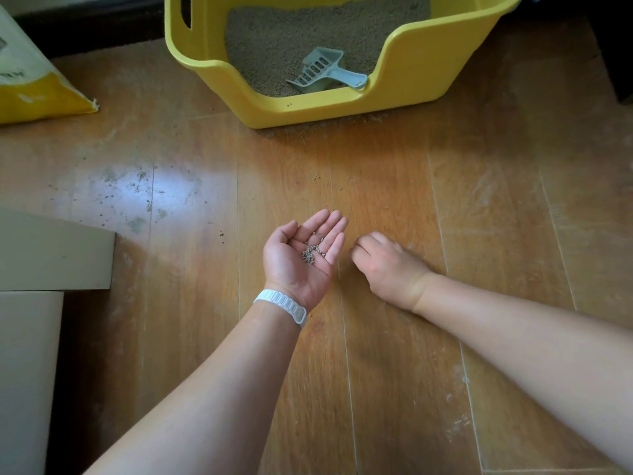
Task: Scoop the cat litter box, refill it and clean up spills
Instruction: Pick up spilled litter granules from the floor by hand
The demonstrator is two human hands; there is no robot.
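Note:
A yellow litter box [342, 108] stands at the top of the view, filled with tan litter [294, 32]. A pale blue slotted scoop [325, 72] lies in it near the low front wall. My left hand [301, 258] is palm up over the wooden floor, cupping a small heap of litter pellets [313, 252]. Just to its right, my right hand [387, 265] rests knuckles up on the floor with fingertips pinched together; what they hold is hidden. Spilled grains [308, 130] line the floor along the box's front.
A yellow and white litter bag [37, 90] lies at the upper left. A beige cabinet corner [51, 255] juts in at the left edge. Scattered grains and dusty smudges [137, 200] mark the floor left of my hands. A dark object [616, 46] stands at the top right.

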